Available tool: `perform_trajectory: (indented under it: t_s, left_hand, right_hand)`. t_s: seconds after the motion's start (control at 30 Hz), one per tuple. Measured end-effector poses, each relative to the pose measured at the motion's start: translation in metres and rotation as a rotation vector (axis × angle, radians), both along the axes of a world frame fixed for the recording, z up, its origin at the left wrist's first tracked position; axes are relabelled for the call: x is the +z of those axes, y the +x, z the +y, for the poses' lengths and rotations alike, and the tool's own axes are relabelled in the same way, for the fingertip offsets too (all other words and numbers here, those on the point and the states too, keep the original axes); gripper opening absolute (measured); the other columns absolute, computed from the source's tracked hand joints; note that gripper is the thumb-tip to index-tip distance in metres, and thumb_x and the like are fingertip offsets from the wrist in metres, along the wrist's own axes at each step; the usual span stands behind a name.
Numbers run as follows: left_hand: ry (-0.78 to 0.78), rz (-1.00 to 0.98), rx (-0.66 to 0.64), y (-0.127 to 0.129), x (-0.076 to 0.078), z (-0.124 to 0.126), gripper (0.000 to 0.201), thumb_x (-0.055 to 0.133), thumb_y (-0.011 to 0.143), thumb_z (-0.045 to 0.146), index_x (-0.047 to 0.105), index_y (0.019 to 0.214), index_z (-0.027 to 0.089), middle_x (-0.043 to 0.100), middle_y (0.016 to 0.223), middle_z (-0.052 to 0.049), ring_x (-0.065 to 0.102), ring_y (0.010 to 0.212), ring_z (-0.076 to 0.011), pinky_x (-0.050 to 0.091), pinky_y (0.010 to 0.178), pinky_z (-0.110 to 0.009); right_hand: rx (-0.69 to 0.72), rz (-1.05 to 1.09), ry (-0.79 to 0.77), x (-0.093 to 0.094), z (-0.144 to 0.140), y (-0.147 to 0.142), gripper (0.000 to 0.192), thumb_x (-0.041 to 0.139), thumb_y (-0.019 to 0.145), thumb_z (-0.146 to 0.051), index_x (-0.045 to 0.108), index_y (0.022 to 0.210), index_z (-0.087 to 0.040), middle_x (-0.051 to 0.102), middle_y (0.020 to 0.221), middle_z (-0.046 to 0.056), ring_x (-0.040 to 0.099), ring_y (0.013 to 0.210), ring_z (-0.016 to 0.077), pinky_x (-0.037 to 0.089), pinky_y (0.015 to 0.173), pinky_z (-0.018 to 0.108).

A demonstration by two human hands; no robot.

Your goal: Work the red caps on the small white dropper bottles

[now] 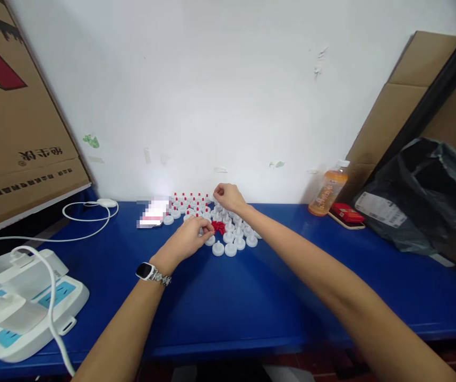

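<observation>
Several small white round caps [224, 248] lie in rows on the blue table [228, 297] near the wall. Those at the back [190, 202] carry red tips. A little heap of loose red pieces [218, 227] lies among them. My left hand [188, 239], with a watch on its wrist, rests by the red heap with its fingers pinched together; what it pinches is too small to tell. My right hand [228, 196] reaches over the back rows, fingertips closed on something small and white at the top of a cap.
A phone [152, 213] lies left of the caps. A white charging dock with cables [20, 302] sits at the near left, cardboard [13, 116] behind it. An orange drink bottle [327, 192], a red pack [346, 213] and a black bag [422, 196] stand at the right.
</observation>
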State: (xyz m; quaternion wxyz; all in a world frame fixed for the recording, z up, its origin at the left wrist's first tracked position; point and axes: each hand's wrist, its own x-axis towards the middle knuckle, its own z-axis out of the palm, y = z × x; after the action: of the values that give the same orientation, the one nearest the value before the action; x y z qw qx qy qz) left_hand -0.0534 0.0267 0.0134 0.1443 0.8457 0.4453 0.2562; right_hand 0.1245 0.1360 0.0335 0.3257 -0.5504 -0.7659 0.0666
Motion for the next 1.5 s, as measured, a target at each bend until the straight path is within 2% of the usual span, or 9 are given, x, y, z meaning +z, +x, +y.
perform_trajectory:
  t_s: [0.17,0.4,0.5,0.67,0.83,0.97,1.1,1.3,1.5]
  left_hand:
    - [-0.007,-0.013,0.007,0.000,-0.002,-0.002,0.020,0.054,0.088,0.033,0.071,0.085,0.021,0.071,0.086,-0.004,0.059,0.084,-0.0208,0.043,0.073,-0.032]
    - [-0.009,-0.065,-0.007,-0.003,-0.001,0.000,0.018,0.057,0.085,0.030,0.073,0.087,0.022,0.072,0.083,-0.004,0.061,0.077,-0.0201,0.044,0.067,-0.030]
    - [-0.010,-0.109,0.029,-0.010,0.003,-0.001,0.020,0.057,0.085,0.031,0.072,0.095,0.022,0.071,0.082,-0.003,0.060,0.071,-0.0177,0.044,0.064,-0.028]
    - [0.019,-0.153,0.156,-0.024,0.008,0.001,0.021,0.053,0.087,0.031,0.069,0.092,0.019,0.070,0.081,-0.003,0.058,0.066,-0.0163,0.043,0.063,-0.028]
    - [0.010,-0.145,0.171,-0.025,0.007,0.003,0.021,0.053,0.087,0.033,0.068,0.086,0.019,0.069,0.078,-0.002,0.057,0.064,-0.0161,0.041,0.061,-0.027]
    - [0.005,-0.163,0.155,-0.025,0.008,0.002,0.026,0.050,0.089,0.035,0.068,0.083,0.017,0.067,0.072,-0.002,0.055,0.061,-0.0157,0.038,0.057,-0.027]
    - [0.000,-0.171,0.170,-0.026,0.008,0.002,0.028,0.048,0.090,0.037,0.068,0.084,0.017,0.066,0.070,-0.002,0.053,0.060,-0.0155,0.036,0.056,-0.027]
    - [0.080,-0.252,0.178,-0.016,0.014,-0.004,0.032,0.045,0.094,0.042,0.066,0.088,0.019,0.067,0.076,-0.001,0.054,0.063,-0.0151,0.040,0.061,-0.028]
    - [0.191,-0.279,0.088,0.010,0.015,-0.013,0.024,0.046,0.095,0.037,0.063,0.092,0.020,0.067,0.088,-0.003,0.058,0.079,-0.0171,0.043,0.073,-0.029]
  right_hand:
    - [-0.062,-0.168,-0.038,-0.007,0.016,-0.018,0.016,0.057,0.084,-0.020,0.072,0.088,-0.019,0.074,0.091,0.008,0.065,0.086,0.0205,0.044,0.079,0.030]
    - [-0.031,-0.296,-0.049,-0.013,0.015,-0.015,0.015,0.059,0.083,-0.021,0.074,0.083,-0.018,0.073,0.091,0.010,0.057,0.103,0.0265,0.036,0.094,0.039]
    - [-0.010,-0.326,-0.060,-0.009,0.014,-0.013,0.015,0.061,0.082,-0.024,0.074,0.081,-0.018,0.072,0.091,0.012,0.053,0.105,0.0296,0.035,0.095,0.043]
    - [0.037,-0.294,-0.007,-0.003,-0.005,-0.017,0.024,0.062,0.078,-0.027,0.073,0.099,-0.021,0.067,0.103,0.011,0.051,0.105,0.0293,0.036,0.093,0.044]
    - [0.070,-0.310,-0.025,-0.006,-0.022,-0.021,0.020,0.066,0.075,-0.039,0.073,0.084,-0.022,0.065,0.096,0.011,0.051,0.102,0.0308,0.034,0.092,0.045]
    - [0.054,-0.333,-0.060,-0.010,-0.021,-0.026,0.020,0.065,0.078,-0.039,0.073,0.083,-0.022,0.066,0.094,0.010,0.052,0.102,0.0304,0.032,0.093,0.046]
    - [0.082,-0.215,-0.026,-0.007,-0.026,-0.022,0.016,0.062,0.082,-0.033,0.071,0.086,-0.021,0.068,0.097,0.008,0.054,0.103,0.0275,0.033,0.094,0.045]
    - [0.324,0.319,0.002,-0.005,-0.070,0.010,0.021,0.050,0.092,-0.031,0.063,0.105,-0.020,0.070,0.101,0.004,0.064,0.087,0.0170,0.047,0.077,0.030]
    - [0.293,0.326,0.086,-0.007,-0.115,0.027,0.021,0.057,0.087,-0.026,0.070,0.103,-0.022,0.069,0.101,0.004,0.061,0.074,0.0138,0.048,0.069,0.028]
